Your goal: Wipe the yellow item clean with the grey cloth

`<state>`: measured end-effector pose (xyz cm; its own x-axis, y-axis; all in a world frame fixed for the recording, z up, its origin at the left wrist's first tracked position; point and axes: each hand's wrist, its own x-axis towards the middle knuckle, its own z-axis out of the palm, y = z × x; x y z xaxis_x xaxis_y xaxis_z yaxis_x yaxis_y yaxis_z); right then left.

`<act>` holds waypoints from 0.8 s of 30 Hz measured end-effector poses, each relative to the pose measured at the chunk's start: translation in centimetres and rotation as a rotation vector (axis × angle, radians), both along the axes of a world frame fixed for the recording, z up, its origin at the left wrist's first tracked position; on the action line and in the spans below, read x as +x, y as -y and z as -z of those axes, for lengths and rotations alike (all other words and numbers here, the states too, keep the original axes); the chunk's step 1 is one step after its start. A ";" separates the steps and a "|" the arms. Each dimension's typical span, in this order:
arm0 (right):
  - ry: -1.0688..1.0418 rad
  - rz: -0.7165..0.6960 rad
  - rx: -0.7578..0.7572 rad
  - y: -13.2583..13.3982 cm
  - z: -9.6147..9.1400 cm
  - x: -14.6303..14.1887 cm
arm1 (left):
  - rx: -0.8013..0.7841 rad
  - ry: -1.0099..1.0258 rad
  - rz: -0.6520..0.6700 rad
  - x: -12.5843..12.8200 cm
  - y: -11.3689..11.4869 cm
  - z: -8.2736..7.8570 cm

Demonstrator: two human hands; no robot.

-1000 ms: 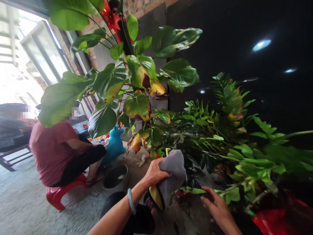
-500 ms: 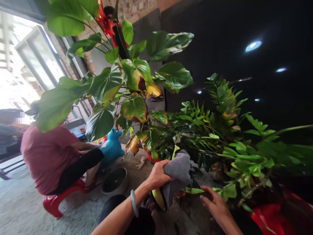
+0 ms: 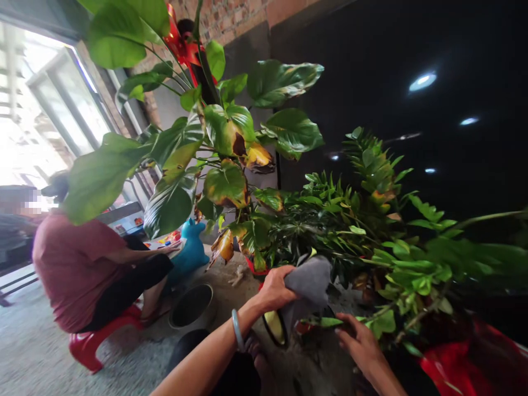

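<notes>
My left hand [image 3: 277,289], with a pale bangle on the wrist, is closed on a grey cloth [image 3: 309,283]. The cloth is bunched and hangs down below the fingers. A yellow-green strip with a dark edge [image 3: 275,328], perhaps a long leaf, shows under the cloth. To the right, my right hand [image 3: 359,342] has its thumb and fingers closed about a green leafy stem [image 3: 330,322]. The exact contact of its fingertips is partly hidden. Behind both hands stand the dense green leaves [image 3: 325,220] of a low plant.
A tall plant with broad, partly browned leaves [image 3: 226,181] rises ahead. At left, a person in a red shirt [image 3: 78,258] sits on a red stool [image 3: 88,344] by a blue animal-shaped toy [image 3: 190,247]. A dark basin [image 3: 192,308] stands on the floor. Red plastic [image 3: 449,363] lies lower right.
My left hand has moved slightly right with the grey cloth, and more of the yellow-green strip shows below. My right hand has hardly moved. The seated person's arm has shifted.
</notes>
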<state>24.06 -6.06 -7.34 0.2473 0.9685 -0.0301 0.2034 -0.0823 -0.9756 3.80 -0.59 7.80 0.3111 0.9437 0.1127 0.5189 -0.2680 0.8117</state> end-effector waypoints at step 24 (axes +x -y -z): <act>-0.038 0.012 -0.019 0.0 -0.8 -0.5 | 0.115 0.202 0.023 3.4 -1.2 -2.6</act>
<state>23.59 -6.09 -6.58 0.2571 0.9646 -0.0578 0.1653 -0.1028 -0.9809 7.17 0.63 10.44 0.2930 0.9138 0.2813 0.3419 -0.3749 0.8617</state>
